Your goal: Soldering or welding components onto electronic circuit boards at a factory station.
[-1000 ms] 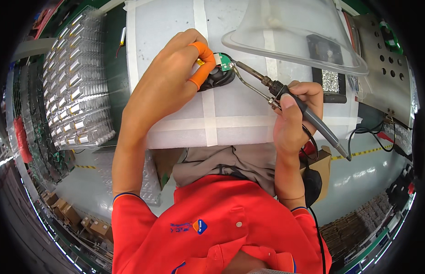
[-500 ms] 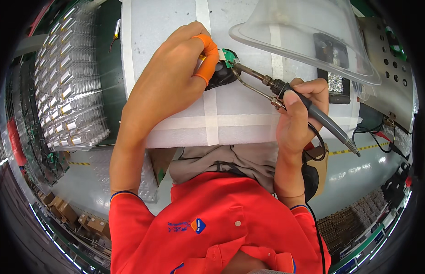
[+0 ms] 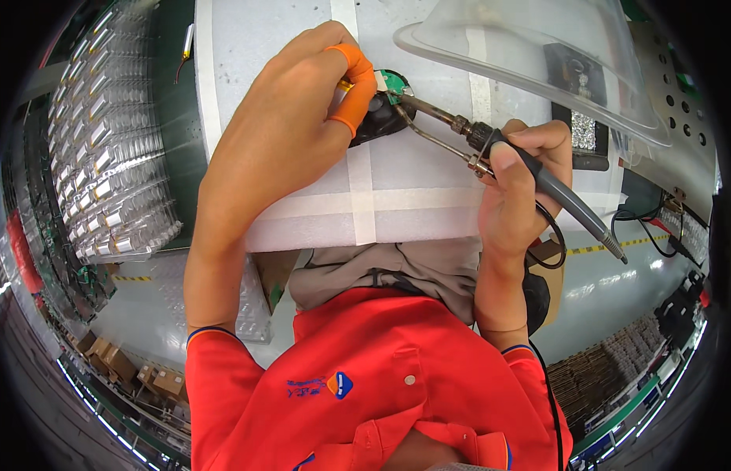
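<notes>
A soldering iron [image 3: 566,196] with a grey handle and a thin metal side tube is gripped in my right hand [image 3: 516,184]. Its tip touches or nearly touches a green circuit board [image 3: 395,82], which sits in a small black rounded housing [image 3: 381,120] on the white foam mat [image 3: 295,228]. Orange finger cots [image 3: 354,93] cover fingers of my left hand [image 3: 291,110], closed in a pinch at the board's left side. Between those fingers shows a bit of yellow; the rest of that piece is hidden. A white patch lies beside the board.
A clear plastic funnel-shaped hood [image 3: 530,59] hangs at the upper right, near a black tray [image 3: 593,162] of silvery bits. On the left stand stacked clear trays [image 3: 118,149] of small batteries. A loose battery [image 3: 187,43] lies nearby. A perforated metal box [image 3: 683,149] stands far right.
The view has shifted slightly. Both hands keep their grips, and the iron's tip stays at the green board. My right hand and the iron's handle sit a little farther right in the picture.
</notes>
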A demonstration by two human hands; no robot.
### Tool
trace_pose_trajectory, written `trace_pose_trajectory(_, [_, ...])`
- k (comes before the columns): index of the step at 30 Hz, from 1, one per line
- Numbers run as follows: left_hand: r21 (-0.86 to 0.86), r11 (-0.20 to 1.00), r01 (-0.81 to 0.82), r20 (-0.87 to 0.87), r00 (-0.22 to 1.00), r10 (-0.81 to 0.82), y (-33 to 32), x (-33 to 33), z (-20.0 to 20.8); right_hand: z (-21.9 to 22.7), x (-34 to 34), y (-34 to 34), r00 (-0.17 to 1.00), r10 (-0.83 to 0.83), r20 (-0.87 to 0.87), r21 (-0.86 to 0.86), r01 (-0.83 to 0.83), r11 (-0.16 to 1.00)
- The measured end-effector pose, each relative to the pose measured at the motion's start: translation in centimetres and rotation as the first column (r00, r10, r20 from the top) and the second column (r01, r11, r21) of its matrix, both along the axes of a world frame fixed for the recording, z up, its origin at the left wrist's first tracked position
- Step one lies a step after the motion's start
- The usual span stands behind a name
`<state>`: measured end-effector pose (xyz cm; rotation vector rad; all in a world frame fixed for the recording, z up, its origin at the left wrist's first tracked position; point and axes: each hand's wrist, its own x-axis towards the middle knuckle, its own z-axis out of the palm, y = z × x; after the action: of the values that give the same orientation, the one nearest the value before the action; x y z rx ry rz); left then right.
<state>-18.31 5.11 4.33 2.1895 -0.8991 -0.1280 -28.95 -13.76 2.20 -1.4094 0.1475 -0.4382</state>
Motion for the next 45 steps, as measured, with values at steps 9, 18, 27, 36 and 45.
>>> trace_pose_trajectory(9, [0.054,0.999,-0.003,0.01,1.0,0.002,-0.5,0.4,2.1,0.0,0.0,-0.1,1.0,-0.014,0.022,0.01,0.014,1.0])
trace_pose_trajectory(18, [0.073,0.997,0.009,0.012,1.0,-0.01,-0.4,0.4,1.5,0.1,0.0,0.1,1.0,-0.015,0.003,0.02,0.015,1.0])
trace_pose_trajectory(27, [0.08,0.994,-0.068,-0.093,0.993,0.075,-0.6,0.1,0.9,0.1,0.0,0.1,0.999,-0.027,0.036,0.029,0.025,0.999])
trace_pose_trajectory(36, [0.048,0.998,-0.043,-0.016,0.999,0.044,-0.4,-0.3,0.6,-0.1,-0.1,0.0,0.998,-0.042,0.042,0.031,0.041,0.999])
trace_pose_trajectory(45, [0.069,0.998,-0.01,0.013,1.0,0.009,-0.3,0.1,0.4,-0.4,-0.1,-0.4,0.996,-0.022,0.086,0.06,0.017,0.998])
